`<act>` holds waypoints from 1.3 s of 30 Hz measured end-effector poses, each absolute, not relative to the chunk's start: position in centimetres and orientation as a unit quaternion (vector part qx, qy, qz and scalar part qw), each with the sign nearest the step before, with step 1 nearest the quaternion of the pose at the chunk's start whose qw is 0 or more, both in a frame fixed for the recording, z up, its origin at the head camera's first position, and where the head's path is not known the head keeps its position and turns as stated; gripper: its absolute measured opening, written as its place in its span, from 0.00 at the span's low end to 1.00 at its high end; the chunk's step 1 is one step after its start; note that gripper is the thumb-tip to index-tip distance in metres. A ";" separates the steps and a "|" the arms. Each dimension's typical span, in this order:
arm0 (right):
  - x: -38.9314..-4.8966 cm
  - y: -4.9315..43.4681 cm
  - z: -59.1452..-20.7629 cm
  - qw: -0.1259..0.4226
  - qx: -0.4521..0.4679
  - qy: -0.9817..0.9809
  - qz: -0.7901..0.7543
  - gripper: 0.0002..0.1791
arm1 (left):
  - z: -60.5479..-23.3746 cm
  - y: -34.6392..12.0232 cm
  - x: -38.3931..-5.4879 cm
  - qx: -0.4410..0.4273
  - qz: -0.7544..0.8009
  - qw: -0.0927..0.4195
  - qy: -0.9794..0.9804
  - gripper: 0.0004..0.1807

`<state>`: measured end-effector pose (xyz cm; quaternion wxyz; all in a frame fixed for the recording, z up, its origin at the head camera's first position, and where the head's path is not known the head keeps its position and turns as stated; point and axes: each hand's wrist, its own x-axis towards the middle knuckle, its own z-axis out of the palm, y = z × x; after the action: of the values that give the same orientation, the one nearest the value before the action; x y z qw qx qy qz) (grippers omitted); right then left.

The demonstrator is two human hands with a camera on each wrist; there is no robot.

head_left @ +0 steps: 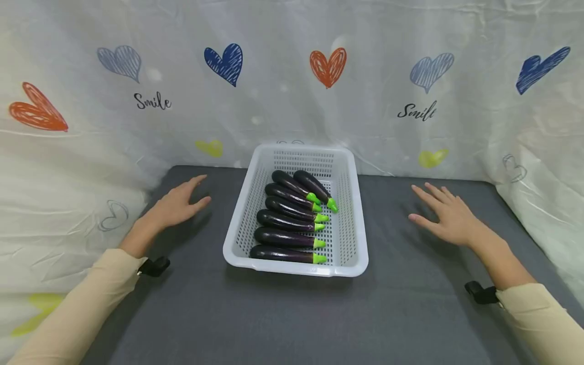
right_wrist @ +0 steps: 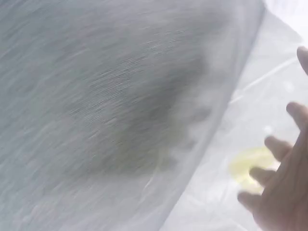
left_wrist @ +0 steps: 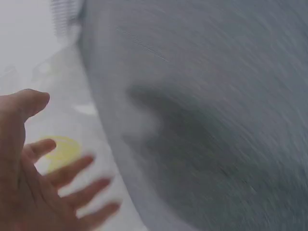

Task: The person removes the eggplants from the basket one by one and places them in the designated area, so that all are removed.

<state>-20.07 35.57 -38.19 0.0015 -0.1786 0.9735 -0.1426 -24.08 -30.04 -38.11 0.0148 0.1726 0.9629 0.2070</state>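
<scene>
A white perforated plastic basket (head_left: 234, 223) stands at the middle of the dark table. Several dark purple eggplants (head_left: 283, 237) with bright green caps lie inside it, most in a column with caps to the right; one at the top right (head_left: 315, 185) slants. To the left of the basket, my left hand (head_left: 179, 203) hovers above the table with fingers spread, holding nothing. My right hand (head_left: 449, 215) is off to the basket's right, fingers apart and also holding nothing. Both wrist views show the left hand (left_wrist: 48, 183) and right hand (right_wrist: 288, 178) bare, over a blurred table surface.
The dark grey tabletop (head_left: 292, 319) reaches toward the viewer. Behind it and at both sides hangs a pale sheet (head_left: 274, 111) printed with hearts and the word "Smile". A black strap with a small device (head_left: 155, 266) sits on each wrist.
</scene>
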 end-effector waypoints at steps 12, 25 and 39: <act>-21.5 31.2 -35.2 -0.055 -0.205 0.891 -0.402 0.23 | -37.3 -26.6 -23.7 0.194 0.550 0.088 0.808 0.33; -23.6 26.9 -34.4 -0.045 -0.237 0.844 -0.479 0.21 | -39.5 -22.6 -23.9 0.220 0.622 0.128 0.740 0.32; -25.8 22.2 -33.6 -0.033 -0.291 0.832 -0.471 0.21 | -39.4 -22.2 -24.0 0.223 0.611 0.136 0.747 0.33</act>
<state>-25.82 22.23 -33.57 -0.0329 -0.2906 0.8322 -0.4710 -24.00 -22.20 -39.44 0.1361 0.2235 0.7471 0.6111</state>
